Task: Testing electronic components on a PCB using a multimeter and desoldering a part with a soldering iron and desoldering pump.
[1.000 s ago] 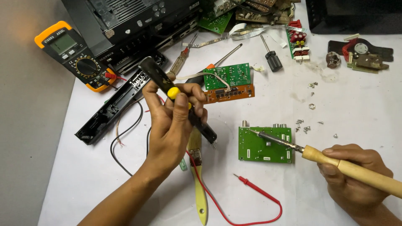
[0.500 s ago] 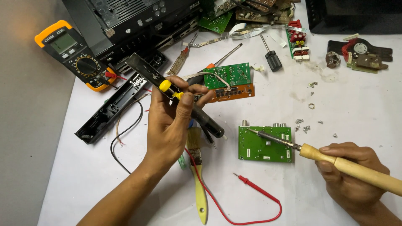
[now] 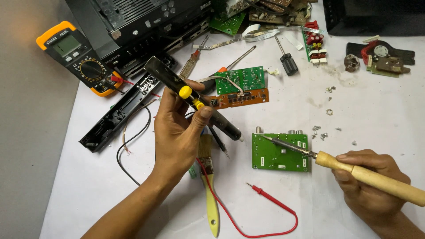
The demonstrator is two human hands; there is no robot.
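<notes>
My left hand (image 3: 177,135) holds a black desoldering pump (image 3: 195,99) with a yellow button, tilted, its nozzle pointing down right toward a green circuit board (image 3: 280,152) on the white table. My right hand (image 3: 369,177) grips the wooden handle of a soldering iron (image 3: 354,170); its metal tip rests on the upper left part of that board. A second green board on an orange board (image 3: 241,86) lies just behind the pump.
A yellow multimeter (image 3: 77,57) sits at the far left with a red probe lead (image 3: 265,208) running forward. A black plastic panel (image 3: 124,113), a yellow-handled brush (image 3: 211,194), screwdrivers (image 3: 285,59), loose screws (image 3: 321,132) and a black device chassis (image 3: 137,22) surround the work spot.
My left hand has raised the pump and swung its back end up and to the left, thumb now near the yellow button. The soldering iron stays on the board.
</notes>
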